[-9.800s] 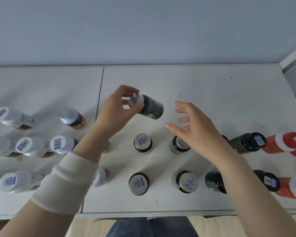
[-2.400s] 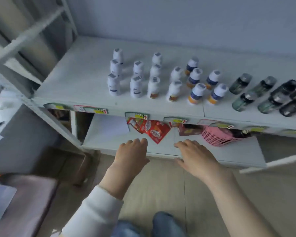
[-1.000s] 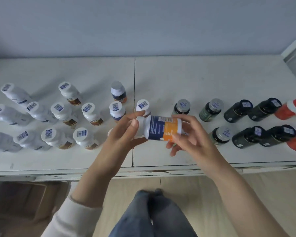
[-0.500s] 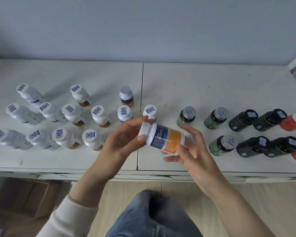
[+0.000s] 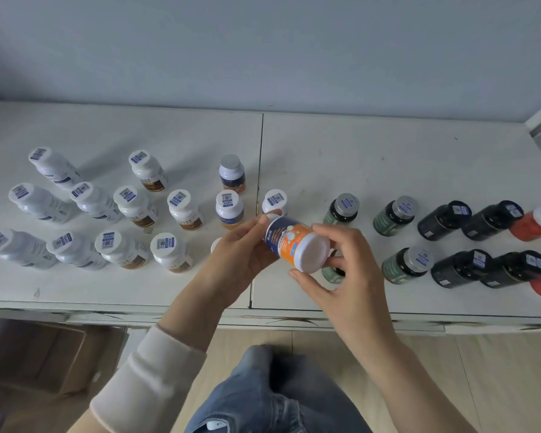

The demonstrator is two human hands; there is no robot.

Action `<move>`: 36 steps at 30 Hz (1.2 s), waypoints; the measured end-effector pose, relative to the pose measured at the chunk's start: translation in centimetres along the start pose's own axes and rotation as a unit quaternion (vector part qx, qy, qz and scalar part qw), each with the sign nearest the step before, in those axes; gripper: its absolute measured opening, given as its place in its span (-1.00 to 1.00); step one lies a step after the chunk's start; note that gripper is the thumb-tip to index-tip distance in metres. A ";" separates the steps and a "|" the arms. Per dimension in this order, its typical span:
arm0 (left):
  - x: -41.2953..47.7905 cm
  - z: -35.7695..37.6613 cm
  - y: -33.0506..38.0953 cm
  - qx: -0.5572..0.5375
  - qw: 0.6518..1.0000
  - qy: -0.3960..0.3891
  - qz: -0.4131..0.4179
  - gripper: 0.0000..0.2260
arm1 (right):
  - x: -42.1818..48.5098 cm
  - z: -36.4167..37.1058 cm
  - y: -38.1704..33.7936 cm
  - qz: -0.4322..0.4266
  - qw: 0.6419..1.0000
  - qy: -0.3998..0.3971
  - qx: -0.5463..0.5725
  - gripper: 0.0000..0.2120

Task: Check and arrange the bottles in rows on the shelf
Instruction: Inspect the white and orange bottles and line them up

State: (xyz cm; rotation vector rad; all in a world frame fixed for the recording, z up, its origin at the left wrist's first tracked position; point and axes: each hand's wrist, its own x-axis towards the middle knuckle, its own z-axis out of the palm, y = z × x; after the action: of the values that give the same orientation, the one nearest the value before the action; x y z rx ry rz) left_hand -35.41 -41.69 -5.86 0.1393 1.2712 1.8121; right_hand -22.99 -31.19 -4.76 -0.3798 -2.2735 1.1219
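Both hands on the blue-and-orange bottle (image 5: pixel 289 243). My left hand (image 5: pixel 238 257) is curled round the far end; my right hand (image 5: pixel 344 276) pinches the near white end by thumb and fingertips. The bottle is tilted in the air, over the front of the shelf (image 5: pixel 388 157), between the white-capped bottle (image 5: pixel 275 200) and the green bottles.

Risks:
- The right-hand pinch is light, so the bottle could slip while I turn it.
- A drop would hit the green bottle (image 5: pixel 331 275) under my right hand and could tip its neighbours.
- It could also roll off the front edge onto the floor (image 5: pixel 481 370).
- My wrists could clip caps on the way down.
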 end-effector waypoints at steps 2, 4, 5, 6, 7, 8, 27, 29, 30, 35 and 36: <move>0.1 -0.4 0.4 0.063 0.998 -0.007 0.017 -0.68 | -0.1 -0.7 0.7 0.019 0.996 -0.063 -0.056 -0.45; 0.2 -0.6 0.7 0.193 0.979 -0.005 0.065 -0.75 | 0.2 -1.9 1.4 0.024 0.977 -0.135 -0.164 -0.46; 0.3 -0.7 0.8 0.266 0.960 0.000 0.092 -0.77 | 0.5 -2.4 1.6 0.017 0.960 -0.161 -0.228 -0.47; 0.5 -0.6 0.6 0.335 0.935 0.004 0.116 -0.75 | 0.9 -2.9 1.6 0.010 0.940 -0.185 -0.288 -0.46; 0.7 -0.6 0.3 0.395 0.908 -0.001 0.138 -0.73 | 1.4 -3.3 1.4 0.011 0.917 -0.214 -0.335 -0.45; 0.9 -0.5 -0.1 0.448 0.880 -0.012 0.159 -0.71 | 2.0 -3.5 1.2 0.022 0.896 -0.248 -0.368 -0.45; 2.8 -1.5 -4.0 0.633 0.745 -0.052 0.203 -0.62 | 5.4 -3.3 1.0 0.042 0.842 -0.296 -0.449 -0.50; 2.9 -1.4 -3.3 0.623 0.752 -0.035 0.215 -0.59 | 5.6 -3.3 1.2 0.045 0.843 -0.298 -0.445 -0.50; 3.2 -1.2 -2.6 0.608 0.761 -0.004 0.229 -0.59 | 5.8 -3.3 1.4 0.047 0.844 -0.298 -0.444 -0.50; 7.9 0.2 0.0 0.676 0.703 0.138 0.174 -0.55 | 6.7 -3.2 2.3 0.041 0.855 -0.293 -0.427 -0.48; 8.8 0.3 0.1 0.704 0.686 0.134 0.124 -0.55 | 7.0 -3.2 2.4 0.042 0.860 -0.290 -0.417 -0.49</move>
State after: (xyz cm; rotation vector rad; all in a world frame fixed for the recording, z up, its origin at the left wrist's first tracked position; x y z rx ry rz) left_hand -40.53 -35.30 -8.97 0.9351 2.7089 0.6002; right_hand -26.64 -24.36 -2.63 -0.5120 -3.2519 0.1974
